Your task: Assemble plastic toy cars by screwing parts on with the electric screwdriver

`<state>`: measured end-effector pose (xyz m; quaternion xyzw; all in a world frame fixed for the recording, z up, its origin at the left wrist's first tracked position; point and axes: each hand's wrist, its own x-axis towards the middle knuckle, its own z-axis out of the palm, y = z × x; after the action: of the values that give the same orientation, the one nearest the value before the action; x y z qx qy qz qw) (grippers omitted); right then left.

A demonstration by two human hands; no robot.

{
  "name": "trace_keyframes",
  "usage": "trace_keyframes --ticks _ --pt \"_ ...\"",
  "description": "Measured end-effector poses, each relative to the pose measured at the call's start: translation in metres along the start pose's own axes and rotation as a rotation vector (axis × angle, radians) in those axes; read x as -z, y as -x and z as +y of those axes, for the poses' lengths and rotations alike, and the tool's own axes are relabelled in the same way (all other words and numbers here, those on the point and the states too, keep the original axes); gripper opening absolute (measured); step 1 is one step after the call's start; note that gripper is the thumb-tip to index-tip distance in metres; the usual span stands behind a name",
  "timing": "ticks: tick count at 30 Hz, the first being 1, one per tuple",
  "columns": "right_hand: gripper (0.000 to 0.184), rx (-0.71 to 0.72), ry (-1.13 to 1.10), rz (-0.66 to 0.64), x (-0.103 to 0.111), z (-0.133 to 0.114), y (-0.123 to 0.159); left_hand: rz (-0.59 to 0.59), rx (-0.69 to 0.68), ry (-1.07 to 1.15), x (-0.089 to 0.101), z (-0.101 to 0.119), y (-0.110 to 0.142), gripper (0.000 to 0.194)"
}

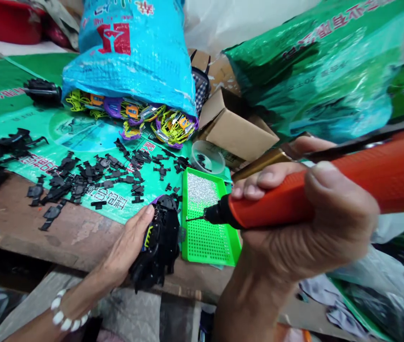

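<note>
My left hand (127,249) is closed around a black plastic toy car chassis (162,237), held at the table's front edge; a bit of yellow and purple shows at its side. In my right hand (294,228) is an orange electric screwdriver (280,202), gripped round its body, with its thin bit pointing left. The bit's tip is over a green perforated tray (209,242), a little right of the chassis. Small silvery screws (202,187) are heaped at the tray's far end. Whether a screw sits on the bit is too small to tell.
Black plastic parts (81,183) lie scattered on a green sheet. Behind them a blue sack (130,61) spills colourful toy car shells (173,124). A round clear tub (208,156) and an open cardboard box (239,126) stand beyond the tray. Green sacks (316,71) rise at the right.
</note>
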<state>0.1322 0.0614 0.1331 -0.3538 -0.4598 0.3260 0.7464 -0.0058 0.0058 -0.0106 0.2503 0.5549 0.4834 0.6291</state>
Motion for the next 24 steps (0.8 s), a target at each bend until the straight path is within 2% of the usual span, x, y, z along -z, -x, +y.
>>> trace_keyframes --ticks 2,5,8,10,14,16,19,24 --pt "0.022 -0.008 -0.009 -0.025 0.002 -0.002 -0.001 -0.003 -0.029 -0.133 0.0 0.008 -0.005 0.05" --pt "0.013 -0.022 -0.048 -0.067 0.005 -0.004 0.001 -0.052 -0.086 -0.209 0.0 0.017 -0.008 0.046" --pt "0.005 -0.034 -0.085 -0.117 0.005 -0.007 0.004 0.039 -0.213 -0.323 0.001 0.024 -0.005 0.046" --pt "0.005 -0.05 -0.098 -0.151 0.005 -0.01 0.005 0.06 -0.379 -0.408 0.004 0.028 -0.001 0.044" --pt "0.011 -0.047 -0.112 -0.208 0.002 -0.017 0.005 -0.01 -0.944 -0.684 0.007 0.031 0.007 0.029" --pt "0.015 -0.023 -0.118 -0.23 0.001 -0.019 0.005 -0.047 -1.135 -0.801 0.007 0.029 0.009 0.027" --pt "0.017 -0.027 -0.132 -0.258 -0.001 -0.021 0.005 -0.045 -1.223 -0.857 0.003 0.027 0.012 0.023" --pt "0.013 -0.051 -0.155 -0.296 0.002 -0.022 0.006 -0.005 -1.236 -0.844 0.0 0.025 0.014 0.014"
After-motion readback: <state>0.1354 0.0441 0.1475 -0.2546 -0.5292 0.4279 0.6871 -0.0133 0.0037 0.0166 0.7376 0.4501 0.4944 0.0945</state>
